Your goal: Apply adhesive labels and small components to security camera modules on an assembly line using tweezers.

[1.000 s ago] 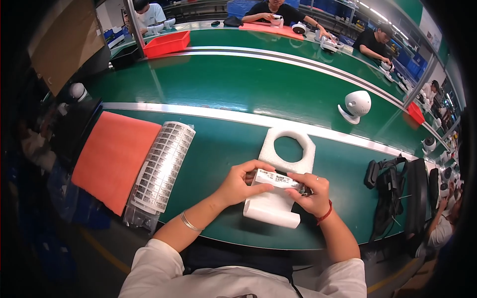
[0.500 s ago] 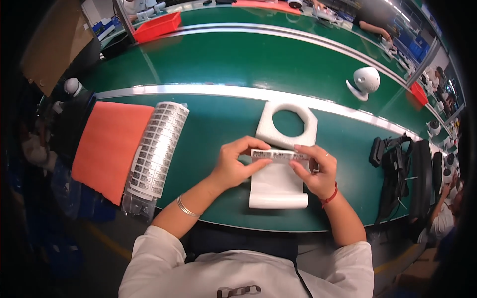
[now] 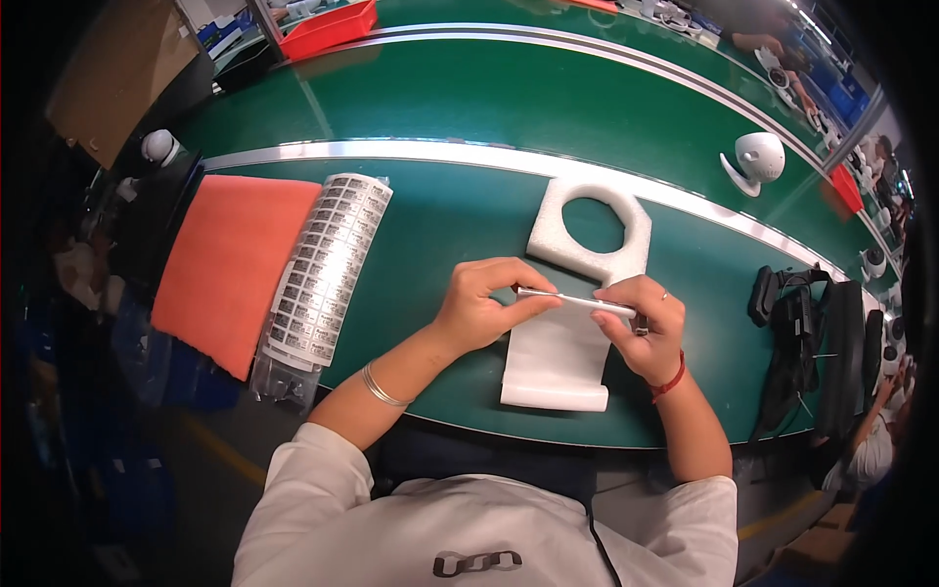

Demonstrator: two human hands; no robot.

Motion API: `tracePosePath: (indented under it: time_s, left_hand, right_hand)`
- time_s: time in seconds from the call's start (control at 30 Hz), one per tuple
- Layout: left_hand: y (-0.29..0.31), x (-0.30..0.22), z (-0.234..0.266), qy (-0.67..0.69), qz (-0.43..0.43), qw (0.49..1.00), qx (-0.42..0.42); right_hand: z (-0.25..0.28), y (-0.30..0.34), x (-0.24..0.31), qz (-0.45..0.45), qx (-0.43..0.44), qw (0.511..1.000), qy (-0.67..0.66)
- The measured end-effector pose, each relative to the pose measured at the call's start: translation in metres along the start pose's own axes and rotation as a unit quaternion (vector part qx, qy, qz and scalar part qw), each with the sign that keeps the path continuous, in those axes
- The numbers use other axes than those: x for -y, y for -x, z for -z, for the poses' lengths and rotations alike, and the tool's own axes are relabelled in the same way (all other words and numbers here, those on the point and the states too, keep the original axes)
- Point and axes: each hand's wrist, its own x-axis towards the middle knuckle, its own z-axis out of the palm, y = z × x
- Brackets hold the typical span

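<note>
Between my two hands is a narrow white label strip, its thin edge toward me. My left hand pinches its left end between thumb and fingers. At the other end my right hand pinches it too; a small dark, shiny thing shows by those fingers, too hidden to name. Just below lies a white sheet with its near end curled into a roll. Whether strip and sheet are joined, I cannot tell. Behind my hands sits a white foam block with a round hole.
To the left lie an orange foam sheet and a curled sheet of printed labels on clear plastic. Black straps and gear rest at the right. Beyond the metal rail, a white camera-like device stands on the green surface; a red tray is farther back.
The strip has tilted so its printed face no longer shows, only its edge. Both hands keep their pinch. The whole view has shifted slightly.
</note>
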Motion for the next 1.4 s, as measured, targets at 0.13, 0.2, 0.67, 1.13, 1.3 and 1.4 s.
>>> tracePosePath:
  time_s: [0.13, 0.2, 0.67, 1.13, 1.3, 1.4]
  left_hand:
    - [-0.001, -0.001, 0.003, -0.016, 0.004, 1.0, 0.013]
    - [0.0, 0.003, 0.0, -0.007, -0.009, 1.0, 0.009]
    - [0.003, 0.005, 0.001, 0.117, 0.111, 0.985, 0.053]
    - [0.011, -0.003, -0.011, 0.085, 0.11, 0.988, 0.061]
    - [0.007, -0.003, -0.011, 0.092, 0.096, 0.989, 0.061]
    - [0.006, -0.002, -0.013, 0.115, 0.089, 0.987, 0.066]
  right_hand:
    - [0.003, -0.001, 0.008, -0.031, 0.042, 0.998, -0.036]
    - [0.004, -0.005, 0.014, -0.048, 0.068, 0.996, -0.026]
    - [-0.008, -0.009, 0.002, 0.033, 0.049, 0.998, 0.015]
    - [-0.016, 0.003, 0.02, -0.006, 0.065, 0.995, 0.072]
    - [-0.013, -0.001, 0.018, -0.005, 0.068, 0.995, 0.07]
    - [-0.009, 0.001, 0.017, -0.025, 0.088, 0.993, 0.078]
